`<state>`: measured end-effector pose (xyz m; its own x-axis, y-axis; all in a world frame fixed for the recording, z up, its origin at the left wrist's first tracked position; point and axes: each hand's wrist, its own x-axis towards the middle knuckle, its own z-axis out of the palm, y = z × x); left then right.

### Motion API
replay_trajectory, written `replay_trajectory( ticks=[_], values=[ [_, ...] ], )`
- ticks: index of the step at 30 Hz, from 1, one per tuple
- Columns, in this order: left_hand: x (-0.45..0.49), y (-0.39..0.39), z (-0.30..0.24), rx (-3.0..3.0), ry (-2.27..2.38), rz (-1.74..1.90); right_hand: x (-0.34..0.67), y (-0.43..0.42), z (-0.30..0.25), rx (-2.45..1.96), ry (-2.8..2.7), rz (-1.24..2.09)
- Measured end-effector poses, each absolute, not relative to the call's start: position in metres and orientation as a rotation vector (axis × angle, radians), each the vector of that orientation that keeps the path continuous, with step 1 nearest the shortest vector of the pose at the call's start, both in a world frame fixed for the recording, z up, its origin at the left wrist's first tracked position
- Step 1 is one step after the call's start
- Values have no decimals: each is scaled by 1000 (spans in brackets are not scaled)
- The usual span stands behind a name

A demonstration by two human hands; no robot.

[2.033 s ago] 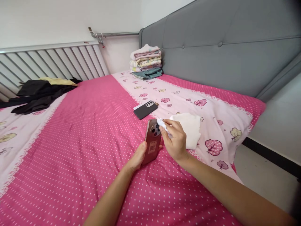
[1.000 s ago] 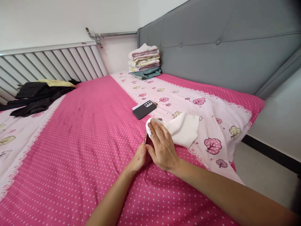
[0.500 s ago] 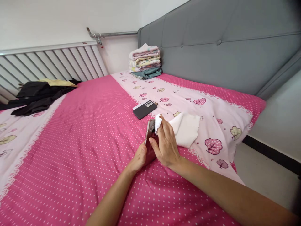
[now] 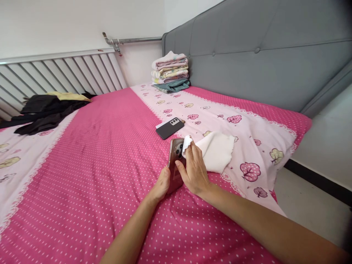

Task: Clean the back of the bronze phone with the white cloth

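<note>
A brown phone with a round camera bump stands tilted up in my left hand, whose thumb lies along its side edge. My right hand is closed on a white cloth; a folded bit of it shows above the fingertips, at the right of the camera bump. The rest of the cloth spreads behind that hand over the bed. Just beyond the held phone, a dark phone lies back up, with a pale thing partly under it.
The bed has a pink dotted cover. Folded cloths are stacked against the grey headboard. Dark clothes with a yellow piece lie at the left, by the white radiator.
My right hand has shifted the cloth slightly to the right, and more of the camera bump shows. The brown phone's back has turned a little more into view.
</note>
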<state>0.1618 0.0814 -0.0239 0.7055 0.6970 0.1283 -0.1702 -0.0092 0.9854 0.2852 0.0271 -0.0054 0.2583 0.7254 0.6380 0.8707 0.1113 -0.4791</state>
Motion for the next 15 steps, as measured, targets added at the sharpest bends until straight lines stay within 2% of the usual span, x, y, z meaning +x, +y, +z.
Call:
replay_trajectory(
  ticks=[15],
  values=[
    [161,84,-32,1404,486,731,284,26,-7,-1650,-1484,-170]
  ],
)
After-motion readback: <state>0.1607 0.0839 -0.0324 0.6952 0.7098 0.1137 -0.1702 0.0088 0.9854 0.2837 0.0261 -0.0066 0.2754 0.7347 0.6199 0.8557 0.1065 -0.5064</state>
